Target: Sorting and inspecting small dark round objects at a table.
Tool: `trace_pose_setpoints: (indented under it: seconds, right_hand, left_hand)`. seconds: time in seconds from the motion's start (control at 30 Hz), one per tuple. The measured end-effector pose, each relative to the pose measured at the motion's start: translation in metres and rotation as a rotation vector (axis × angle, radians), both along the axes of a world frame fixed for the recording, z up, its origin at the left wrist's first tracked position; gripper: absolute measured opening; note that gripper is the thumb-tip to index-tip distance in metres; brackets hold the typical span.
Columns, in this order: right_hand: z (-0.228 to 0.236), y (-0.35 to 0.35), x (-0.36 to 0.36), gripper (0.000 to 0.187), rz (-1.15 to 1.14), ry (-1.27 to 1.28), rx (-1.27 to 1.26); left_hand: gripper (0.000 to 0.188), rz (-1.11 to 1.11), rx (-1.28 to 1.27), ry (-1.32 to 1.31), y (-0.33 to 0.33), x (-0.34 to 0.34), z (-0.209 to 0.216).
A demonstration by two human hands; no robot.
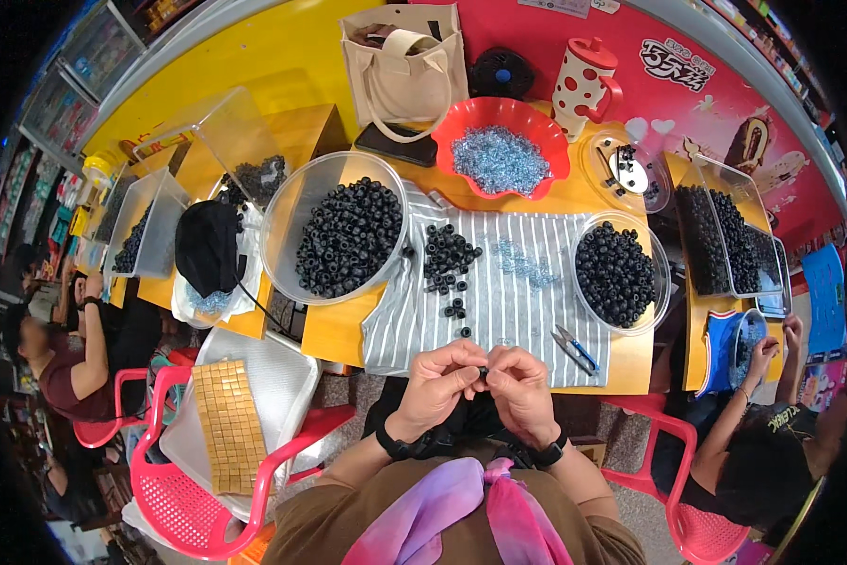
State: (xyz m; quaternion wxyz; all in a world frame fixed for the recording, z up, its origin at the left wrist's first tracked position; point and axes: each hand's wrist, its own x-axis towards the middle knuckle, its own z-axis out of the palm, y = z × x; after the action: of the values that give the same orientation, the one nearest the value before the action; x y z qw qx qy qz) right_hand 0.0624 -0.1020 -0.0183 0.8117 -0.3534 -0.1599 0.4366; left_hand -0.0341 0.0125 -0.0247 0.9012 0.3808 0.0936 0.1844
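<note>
Just past the table's front edge, my left hand (441,380) and my right hand (520,394) meet fingertip to fingertip. Between them they pinch a small black bead (483,373); the fingers cover most of it. On the striped cloth (400,330) ahead of my hands lies a loose pile of black beads (450,252), with a few trailing toward me. Clear bluish small pieces (525,264) are scattered to its right. Blue-handled snips (576,350) rest on the cloth near my right hand.
Clear tubs of black beads stand left (271,235) and right (661,301). Behind are a red scalloped bowl (557,122) of clear pieces, a canvas bag (353,66) and a dotted mug (579,89). Red chairs (174,471) flank me. Other people sit at both sides.
</note>
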Motion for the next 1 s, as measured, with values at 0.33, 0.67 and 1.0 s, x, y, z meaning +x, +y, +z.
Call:
trace_pose_setpoints:
  seconds: [0.33,0.67,1.0]
  right_hand:
    - [0.003,-0.001,0.0,0.009,0.069,0.016,0.017]
    - [0.002,-0.007,0.003,0.017,0.003,-0.149,-0.082]
    - [0.003,-0.014,0.018,0.03,-0.039,-0.484,-0.206]
  left_hand:
    - [0.011,-0.042,-0.011,-0.049,0.002,-0.002,0.0]
    - [0.01,-0.115,-0.023,-0.06,-0.001,0.001,-0.004]
    - [0.027,-0.148,-0.173,0.068,0.008,0.006,-0.01]
